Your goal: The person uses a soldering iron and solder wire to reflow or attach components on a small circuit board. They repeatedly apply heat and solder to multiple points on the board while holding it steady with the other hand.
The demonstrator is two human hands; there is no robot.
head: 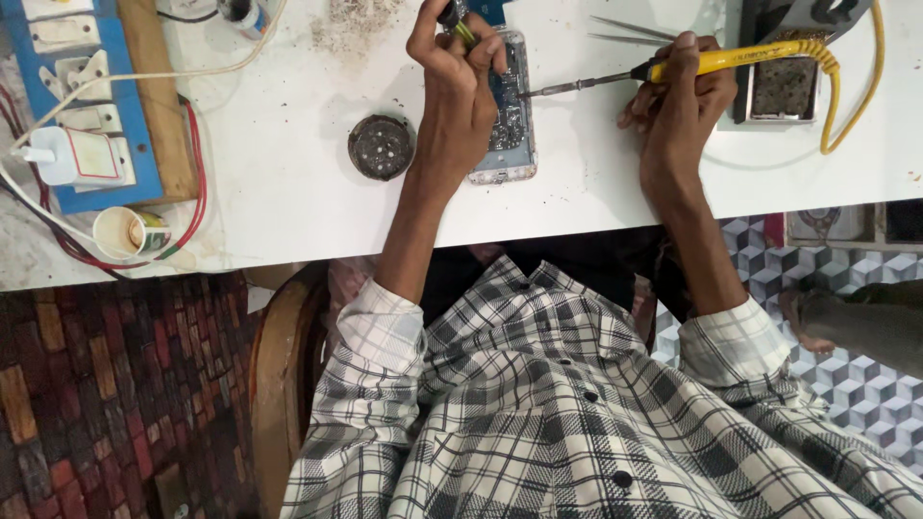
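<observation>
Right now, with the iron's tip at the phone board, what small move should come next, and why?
Probably ease the iron a touch left. Its tip sits at the right edge of the opened phone, held by the right hand, while the left hand steadies the phone and grips a small tool.

Rolled-cuff black-and-white plaid shirt (pixel 577 404)

One opened phone (pixel 510 106); one soldering iron (pixel 673 69); one paper cup (pixel 130 233); one round tin (pixel 381 147); one pair of tweezers (pixel 630 33).
</observation>
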